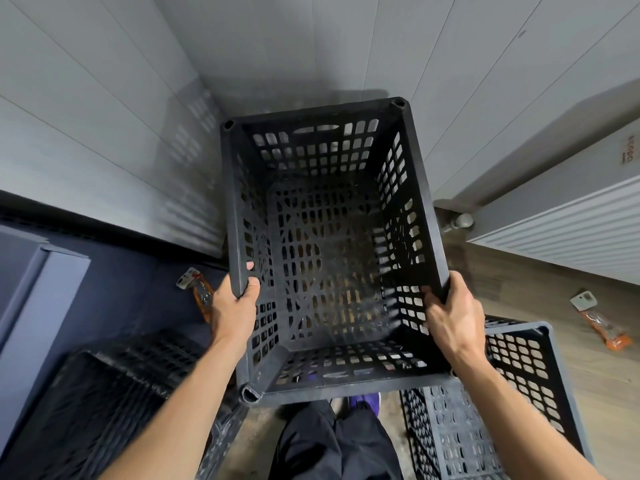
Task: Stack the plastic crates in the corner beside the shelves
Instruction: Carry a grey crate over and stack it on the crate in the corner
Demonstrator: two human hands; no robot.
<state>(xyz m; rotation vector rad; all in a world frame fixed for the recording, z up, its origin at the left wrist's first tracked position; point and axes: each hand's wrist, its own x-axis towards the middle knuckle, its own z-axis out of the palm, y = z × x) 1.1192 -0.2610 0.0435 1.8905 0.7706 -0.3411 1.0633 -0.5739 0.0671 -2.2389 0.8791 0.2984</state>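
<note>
A black perforated plastic crate [329, 109] fills the middle of the view, open side up, held in front of the wall corner. My left hand [232, 308] grips its left rim near the front. On the right rim my right hand [453, 317] is closed in the same way. The crate looks empty. A second black crate [519, 362] stands at the lower right, partly behind my right arm. Another dark crate [114, 393] lies at the lower left, blurred.
Grey panelled walls meet in a corner [207, 88] behind the held crate. A dark blue cabinet or shelf unit [52, 271] stands at the left. A white ribbed unit [571, 223] is at the right. Orange packets [604, 327] [201, 292] lie on the floor. My legs [332, 441] are below.
</note>
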